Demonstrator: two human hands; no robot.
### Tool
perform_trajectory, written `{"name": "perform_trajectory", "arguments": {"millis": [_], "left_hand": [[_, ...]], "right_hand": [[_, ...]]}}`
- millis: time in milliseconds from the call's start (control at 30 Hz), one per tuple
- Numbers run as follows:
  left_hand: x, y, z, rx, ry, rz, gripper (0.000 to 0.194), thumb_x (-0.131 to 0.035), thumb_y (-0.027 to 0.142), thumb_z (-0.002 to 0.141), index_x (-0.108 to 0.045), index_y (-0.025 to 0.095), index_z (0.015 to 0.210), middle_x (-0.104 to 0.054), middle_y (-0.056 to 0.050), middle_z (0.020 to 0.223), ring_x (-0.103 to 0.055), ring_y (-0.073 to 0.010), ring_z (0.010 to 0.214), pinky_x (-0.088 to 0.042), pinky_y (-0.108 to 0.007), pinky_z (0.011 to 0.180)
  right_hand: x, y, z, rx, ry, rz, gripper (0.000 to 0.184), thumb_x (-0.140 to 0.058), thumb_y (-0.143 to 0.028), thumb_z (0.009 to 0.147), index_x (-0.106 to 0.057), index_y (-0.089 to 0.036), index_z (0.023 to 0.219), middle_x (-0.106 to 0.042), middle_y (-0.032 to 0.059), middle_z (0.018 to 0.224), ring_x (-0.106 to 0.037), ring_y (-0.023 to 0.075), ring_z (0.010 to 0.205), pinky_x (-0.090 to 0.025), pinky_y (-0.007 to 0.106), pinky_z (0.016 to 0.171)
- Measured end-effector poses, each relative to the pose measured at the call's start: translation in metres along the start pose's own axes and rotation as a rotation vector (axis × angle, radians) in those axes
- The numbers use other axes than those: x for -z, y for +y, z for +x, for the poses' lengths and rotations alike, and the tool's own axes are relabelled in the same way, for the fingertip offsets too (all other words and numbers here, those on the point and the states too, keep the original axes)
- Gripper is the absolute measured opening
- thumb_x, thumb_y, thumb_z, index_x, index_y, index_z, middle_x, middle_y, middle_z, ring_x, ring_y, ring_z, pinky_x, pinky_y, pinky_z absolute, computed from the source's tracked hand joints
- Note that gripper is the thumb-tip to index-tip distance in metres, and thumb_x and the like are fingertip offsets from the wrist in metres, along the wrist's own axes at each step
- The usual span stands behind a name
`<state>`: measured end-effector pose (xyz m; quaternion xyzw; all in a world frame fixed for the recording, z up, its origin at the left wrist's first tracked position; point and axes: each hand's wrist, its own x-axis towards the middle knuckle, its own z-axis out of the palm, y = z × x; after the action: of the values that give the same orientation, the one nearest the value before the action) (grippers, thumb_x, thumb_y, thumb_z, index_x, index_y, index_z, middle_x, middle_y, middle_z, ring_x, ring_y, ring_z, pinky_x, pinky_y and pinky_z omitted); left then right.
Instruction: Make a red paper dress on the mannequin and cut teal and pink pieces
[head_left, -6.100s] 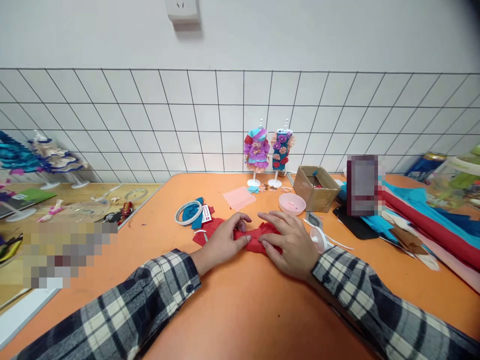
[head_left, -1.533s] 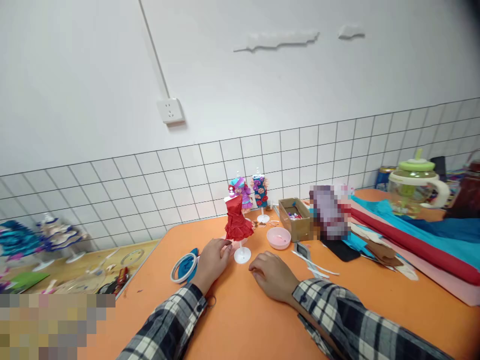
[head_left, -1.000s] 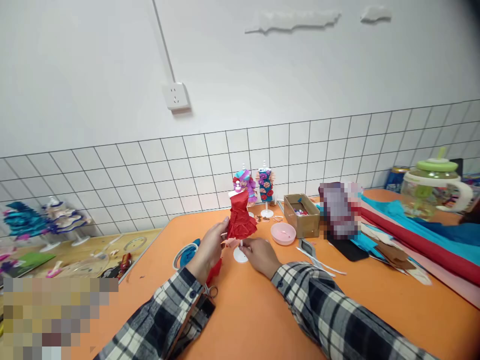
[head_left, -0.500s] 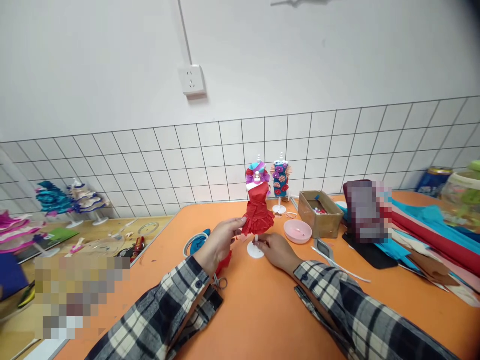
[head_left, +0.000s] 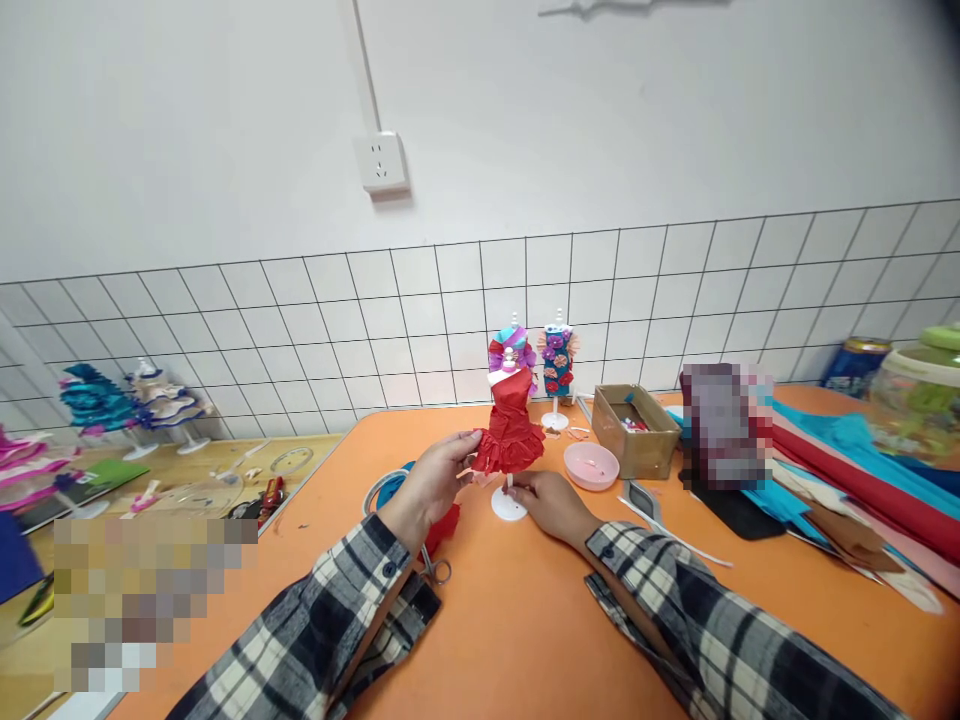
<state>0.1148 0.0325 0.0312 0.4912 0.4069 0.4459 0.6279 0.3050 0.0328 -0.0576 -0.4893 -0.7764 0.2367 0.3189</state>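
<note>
As left hand (head_left: 431, 478) pinches red dress (head_left: 511, 428), right hand (head_left: 555, 507) clamped on its stand (head_left: 508, 507), orange table (head_left: 510, 610) broad in front, edge behind

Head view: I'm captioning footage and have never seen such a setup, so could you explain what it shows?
There is no machine here: these are a person's bare hands, filmed by one camera worn on their head, looking forward and down. The left hand touches the skirt of a small red dress; whether it pinches the cloth is hard to tell. The dress is on a white stand, whose post the right hand holds just above the round base. Also on the orange table are a pink bowl, a box and scissors.
</note>
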Motion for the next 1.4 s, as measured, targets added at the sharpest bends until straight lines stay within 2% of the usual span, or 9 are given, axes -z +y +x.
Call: {"name": "perform_trajectory", "arguments": {"millis": [333,533,633,800,900,1033,1133,1300,1400], "left_hand": [[-0.006,0.000,-0.006,0.029,-0.004,0.059,0.030,-0.071,0.048,0.070,-0.066,0.020,0.077,-0.067,-0.003,0.077,-0.056,-0.0190,0.072,-0.035,-0.030,0.071],[0.000,-0.002,-0.003,0.023,0.108,0.046,0.027,-0.076,0.041,0.066,-0.063,0.021,0.079,-0.064,0.000,0.079,-0.054,-0.0169,0.075,-0.035,-0.029,0.071],[0.004,0.000,-0.002,0.059,0.129,0.011,0.032,-0.069,0.051,0.072,-0.061,0.021,0.081,-0.064,-0.001,0.083,-0.055,-0.0175,0.076,-0.036,-0.029,0.069],[0.004,0.004,-0.005,0.293,-0.038,-0.079,0.055,-0.056,0.071,0.076,-0.060,0.019,0.096,-0.067,-0.007,0.089,-0.061,-0.0208,0.077,-0.040,-0.030,0.065],[0.002,0.002,-0.004,0.335,-0.078,-0.147,0.050,-0.058,0.065,0.080,-0.061,0.019,0.100,-0.069,-0.007,0.090,-0.063,-0.0188,0.074,-0.040,-0.026,0.062],[0.003,-0.002,0.002,0.287,0.005,-0.216,0.023,-0.065,0.035,0.084,-0.064,0.019,0.100,-0.071,-0.004,0.090,-0.062,-0.0143,0.068,-0.042,-0.024,0.062],[0.004,-0.004,0.004,0.235,0.044,-0.250,0.024,-0.066,0.019,0.081,-0.063,0.022,0.105,-0.072,-0.001,0.090,-0.064,-0.0127,0.071,-0.045,-0.022,0.065],[0.003,-0.003,0.000,0.287,-0.012,-0.304,0.025,-0.061,0.036,0.088,-0.064,0.016,0.102,-0.072,-0.006,0.087,-0.063,-0.0140,0.060,-0.048,-0.024,0.056],[-0.004,-0.005,-0.004,0.286,-0.041,-0.358,0.021,-0.060,0.031,0.089,-0.064,0.015,0.101,-0.072,-0.007,0.084,-0.064,-0.0137,0.059,-0.051,-0.025,0.058]], "right_hand": [[-0.001,0.002,0.000,-0.008,-0.003,0.018,0.027,-0.049,-0.035,0.092,-0.072,-0.021,0.094,-0.073,0.0033,0.090,-0.064,0.0180,0.081,-0.041,0.024,0.072],[-0.001,0.003,0.000,-0.007,0.003,0.032,0.027,-0.050,-0.035,0.091,-0.072,-0.022,0.097,-0.074,0.0038,0.094,-0.065,0.0189,0.084,-0.042,0.024,0.073],[-0.001,0.003,0.000,-0.005,0.009,0.037,0.027,-0.050,-0.034,0.091,-0.072,-0.022,0.097,-0.074,0.0042,0.094,-0.065,0.0190,0.084,-0.041,0.024,0.073],[-0.002,0.005,0.001,0.013,0.002,0.054,0.027,-0.049,-0.033,0.090,-0.073,-0.020,0.094,-0.074,0.0046,0.090,-0.064,0.0186,0.080,-0.041,0.024,0.071],[-0.004,0.009,0.003,0.025,-0.010,0.073,0.028,-0.049,-0.033,0.090,-0.073,-0.019,0.092,-0.074,0.0051,0.090,-0.064,0.0188,0.080,-0.041,0.025,0.072],[-0.004,0.011,0.005,0.036,-0.028,0.101,0.029,-0.048,-0.034,0.089,-0.072,-0.018,0.092,-0.074,0.0053,0.091,-0.065,0.0191,0.081,-0.043,0.025,0.073],[-0.004,0.011,0.005,0.038,-0.038,0.110,0.029,-0.049,-0.034,0.088,-0.073,-0.018,0.092,-0.073,0.0049,0.090,-0.065,0.0191,0.080,-0.043,0.025,0.072],[-0.004,0.008,0.003,0.024,-0.012,0.088,0.028,-0.049,-0.034,0.088,-0.073,-0.019,0.092,-0.074,0.0046,0.090,-0.065,0.0188,0.079,-0.042,0.025,0.070],[-0.004,0.006,0.001,0.013,0.007,0.061,0.027,-0.051,-0.034,0.088,-0.073,-0.019,0.090,-0.073,0.0044,0.085,-0.064,0.0185,0.075,-0.040,0.025,0.068]]}}
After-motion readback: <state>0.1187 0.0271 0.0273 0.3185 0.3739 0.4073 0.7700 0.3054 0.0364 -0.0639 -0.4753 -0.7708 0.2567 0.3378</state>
